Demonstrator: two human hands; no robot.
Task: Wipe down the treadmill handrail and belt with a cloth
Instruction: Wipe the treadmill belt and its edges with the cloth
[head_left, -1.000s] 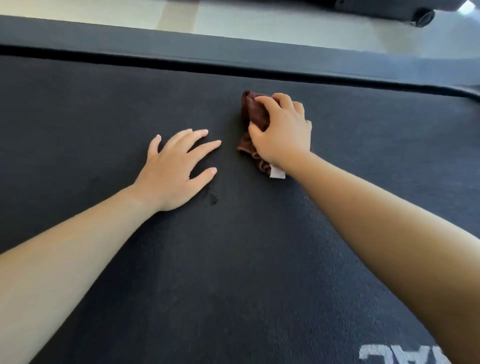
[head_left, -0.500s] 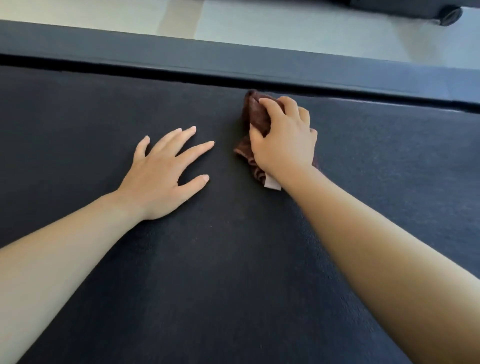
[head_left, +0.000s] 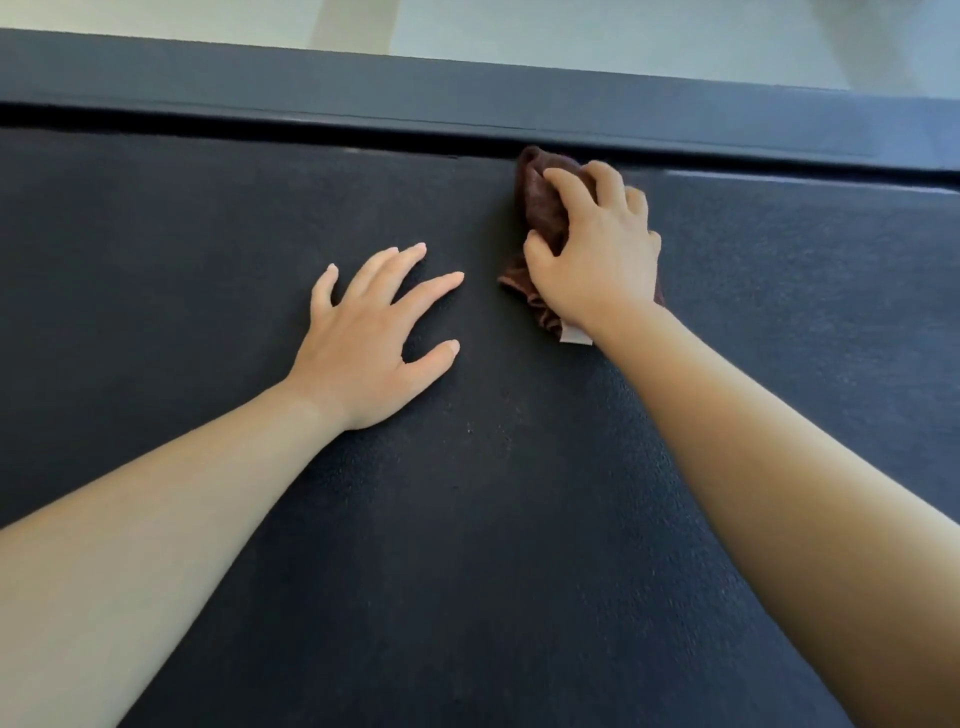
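The black treadmill belt (head_left: 208, 291) fills most of the view. My right hand (head_left: 597, 254) grips a bunched brown cloth (head_left: 540, 208) and presses it on the belt, the cloth's far tip touching the gap at the side rail. A small white tag (head_left: 574, 335) sticks out under my wrist. My left hand (head_left: 369, 338) lies flat on the belt with fingers spread, a short way left of the cloth. No handrail is in view.
The dark side rail (head_left: 467, 98) of the treadmill runs across the top, just beyond the belt's far edge. Pale floor (head_left: 623, 31) lies behind it.
My right hand has pushed the cloth away from me, up to the belt's far edge at the side rail. My left hand has stayed flat on the belt.
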